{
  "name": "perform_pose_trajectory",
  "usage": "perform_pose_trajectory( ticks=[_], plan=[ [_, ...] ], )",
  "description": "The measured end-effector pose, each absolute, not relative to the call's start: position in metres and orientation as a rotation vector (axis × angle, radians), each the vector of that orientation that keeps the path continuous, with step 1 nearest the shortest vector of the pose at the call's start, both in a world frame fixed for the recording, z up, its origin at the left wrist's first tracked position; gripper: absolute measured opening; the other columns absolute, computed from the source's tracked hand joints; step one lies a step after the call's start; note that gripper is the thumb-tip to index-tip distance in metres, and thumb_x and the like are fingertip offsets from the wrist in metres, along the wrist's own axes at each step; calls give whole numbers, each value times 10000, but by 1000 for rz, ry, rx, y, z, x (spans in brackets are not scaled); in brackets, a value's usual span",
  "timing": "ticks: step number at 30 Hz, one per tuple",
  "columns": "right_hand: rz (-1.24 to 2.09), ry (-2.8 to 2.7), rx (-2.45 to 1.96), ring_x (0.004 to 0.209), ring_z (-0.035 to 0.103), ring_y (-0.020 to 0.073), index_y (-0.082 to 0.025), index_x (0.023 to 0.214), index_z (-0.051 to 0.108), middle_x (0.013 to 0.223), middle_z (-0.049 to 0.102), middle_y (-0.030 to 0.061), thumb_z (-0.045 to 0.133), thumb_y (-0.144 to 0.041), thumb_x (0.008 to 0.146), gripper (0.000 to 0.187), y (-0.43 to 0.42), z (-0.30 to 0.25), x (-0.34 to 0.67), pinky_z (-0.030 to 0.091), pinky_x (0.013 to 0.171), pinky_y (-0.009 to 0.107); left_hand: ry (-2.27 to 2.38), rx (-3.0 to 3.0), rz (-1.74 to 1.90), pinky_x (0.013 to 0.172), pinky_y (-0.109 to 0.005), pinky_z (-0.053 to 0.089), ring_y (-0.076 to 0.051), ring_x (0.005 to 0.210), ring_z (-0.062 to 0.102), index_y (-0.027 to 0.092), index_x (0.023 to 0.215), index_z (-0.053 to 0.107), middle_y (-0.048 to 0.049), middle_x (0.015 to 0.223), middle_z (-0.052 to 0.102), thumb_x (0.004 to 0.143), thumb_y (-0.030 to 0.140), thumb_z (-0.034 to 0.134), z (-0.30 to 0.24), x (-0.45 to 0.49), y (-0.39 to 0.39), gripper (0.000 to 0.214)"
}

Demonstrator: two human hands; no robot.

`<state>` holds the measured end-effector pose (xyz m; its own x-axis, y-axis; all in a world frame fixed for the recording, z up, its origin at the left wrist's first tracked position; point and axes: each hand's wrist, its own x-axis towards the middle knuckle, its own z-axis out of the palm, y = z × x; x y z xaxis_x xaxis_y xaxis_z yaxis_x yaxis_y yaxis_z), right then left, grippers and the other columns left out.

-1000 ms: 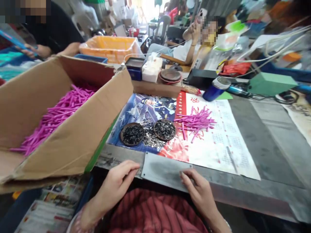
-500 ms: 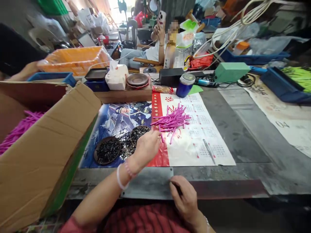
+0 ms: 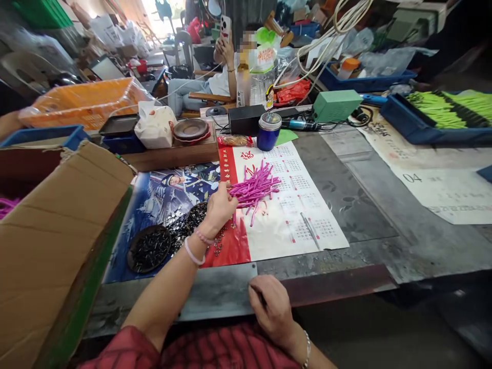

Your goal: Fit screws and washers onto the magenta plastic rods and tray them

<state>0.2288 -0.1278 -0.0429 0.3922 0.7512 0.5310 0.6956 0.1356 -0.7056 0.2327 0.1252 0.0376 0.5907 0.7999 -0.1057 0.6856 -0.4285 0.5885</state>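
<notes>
Reaching over the worktop (image 3: pixel 415 261), the left hand (image 3: pixel 221 207) had left the near edge, where it was a second earlier, and met the left ends of the pink sticks (image 3: pixel 255 189) heaped on the calendar sheet (image 3: pixel 277 236). Its fingers were bent together there; whether they pinched a stick could not be told. The work seemed centred on that heap. Nearer the body, the right hand (image 3: pixel 273 305) lay loosely curled shut at the edge, nothing showing in it.

At far left, the cardboard box (image 3: pixel 57 220) held more pink pieces, mostly hidden by its wall. Next came a dish of black pieces (image 3: pixel 149 248), scattered metal rings (image 3: pixel 175 225) and a second dish (image 3: pixel 195 214), partly covered by the left hand. Further right were a blue cup (image 3: pixel 268 138) beyond the heap, a pen (image 3: pixel 309 230) lying on the sheet, and a blue tray (image 3: pixel 442 137) of green sticks (image 3: pixel 434 110), well apart from both hands.
</notes>
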Motion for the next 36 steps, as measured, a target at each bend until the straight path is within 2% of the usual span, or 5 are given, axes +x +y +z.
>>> perform_pose_trajectory(
  ticks=[5,11,18,25,36],
  plan=[
    [233,-1108,-1514,734,680,177,-239,1074,613,868,700,35,562,-118,945,184,-124,-32,225,571,687,291,877,1537,530,552,-215,514,-115,593,627,126,1206,610,-12,788,659,882,279,612,59,177,88,358],
    [614,-886,-1291,849,695,159,-313,1323,537,1027,697,29,659,-177,928,436,-98,-5,206,586,751,261,874,955,675,539,-181,528,-94,587,631,150,994,700,4,753,678,721,339,847,55,110,34,362],
    [744,-1096,-1305,707,633,149,-233,930,690,818,680,8,640,-208,956,61,-89,15,204,521,680,263,939,1218,508,593,-192,518,-118,623,637,169,818,697,4,692,673,826,299,757,40,33,14,143],
    [849,-1435,-1351,701,628,152,-200,849,662,767,675,15,603,-241,983,153,-85,20,187,479,652,244,755,1777,277,846,-269,537,-197,938,715,228,1153,692,-42,1016,757,911,131,552,29,5,-9,295],
    [760,-1479,-1502,704,688,174,-205,976,688,832,734,39,559,-313,1006,171,-65,25,204,533,636,263,799,1646,282,752,-250,512,-180,793,698,233,1156,677,-35,888,751,1021,272,463,22,-10,-12,256]
  ],
)
